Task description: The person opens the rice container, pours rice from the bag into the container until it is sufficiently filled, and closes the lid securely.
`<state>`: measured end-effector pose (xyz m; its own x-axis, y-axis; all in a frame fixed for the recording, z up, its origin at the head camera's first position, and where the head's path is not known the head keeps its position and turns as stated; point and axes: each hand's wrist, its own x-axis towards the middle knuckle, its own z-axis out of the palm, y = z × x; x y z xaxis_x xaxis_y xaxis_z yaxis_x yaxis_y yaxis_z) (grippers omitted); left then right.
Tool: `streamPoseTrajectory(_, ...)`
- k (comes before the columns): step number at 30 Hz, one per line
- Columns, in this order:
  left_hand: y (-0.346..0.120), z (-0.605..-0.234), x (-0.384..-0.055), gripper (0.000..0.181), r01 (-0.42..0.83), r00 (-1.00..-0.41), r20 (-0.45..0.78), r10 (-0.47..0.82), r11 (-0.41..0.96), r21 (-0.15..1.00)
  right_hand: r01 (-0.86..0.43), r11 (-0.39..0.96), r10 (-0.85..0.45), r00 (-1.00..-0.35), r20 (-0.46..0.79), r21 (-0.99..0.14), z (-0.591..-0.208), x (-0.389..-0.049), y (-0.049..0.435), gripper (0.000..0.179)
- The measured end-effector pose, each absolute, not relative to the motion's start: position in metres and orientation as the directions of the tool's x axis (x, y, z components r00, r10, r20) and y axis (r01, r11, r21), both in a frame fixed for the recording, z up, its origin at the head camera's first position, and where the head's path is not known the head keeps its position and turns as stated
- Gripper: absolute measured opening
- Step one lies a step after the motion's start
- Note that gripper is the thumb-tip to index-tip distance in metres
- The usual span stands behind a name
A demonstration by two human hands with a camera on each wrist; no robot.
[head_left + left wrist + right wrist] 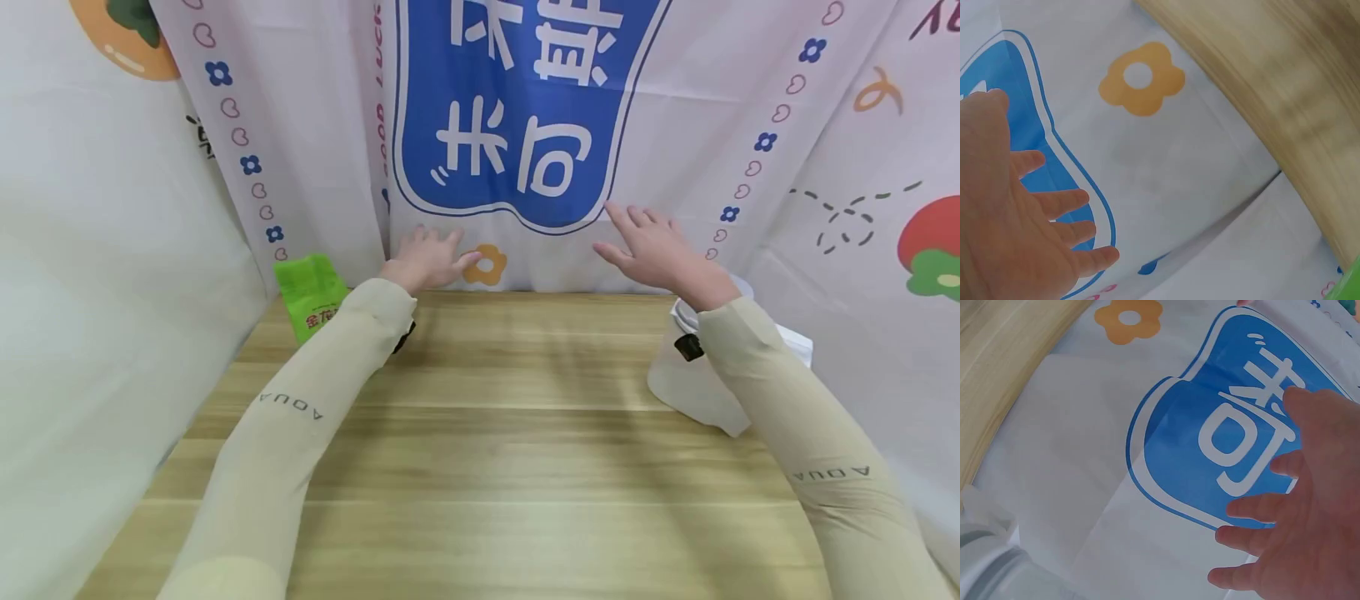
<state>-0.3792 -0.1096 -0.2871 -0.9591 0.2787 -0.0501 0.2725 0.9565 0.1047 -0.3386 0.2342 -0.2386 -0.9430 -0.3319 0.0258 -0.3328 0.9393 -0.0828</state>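
Both of my hands reach out past the far edge of the wooden table (510, 417), raised in front of the printed cloth. The left hand (427, 260) has its fingers spread and straight, holding nothing; its palm side shows in the left wrist view. A green packet (309, 287) with red lettering stands beside the left forearm, partly covered by the sleeve. My right hand (651, 250) is likewise spread, with nothing in it. Below the right wrist is a white pouch-like thing (690, 383), and near it a lidded, see-through container (1016, 572); the arm hides part of both.
A white cloth backdrop (322, 142) with a blue sign print (517, 187) hangs behind the table. Side cloths (97, 275) flank it. A small black object (688, 347) is at the white pouch, and another dark object (405, 337) peeks out behind the left sleeve.
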Motion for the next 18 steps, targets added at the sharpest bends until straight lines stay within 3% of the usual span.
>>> streamPoseTrajectory(18,-0.085,-0.307,-0.364,0.074,0.362,-0.929,0.066,0.363,0.863,0.352,-0.384,0.905,-0.357,-0.92,0.162,-0.184,-0.236,-0.305,0.262,0.076)
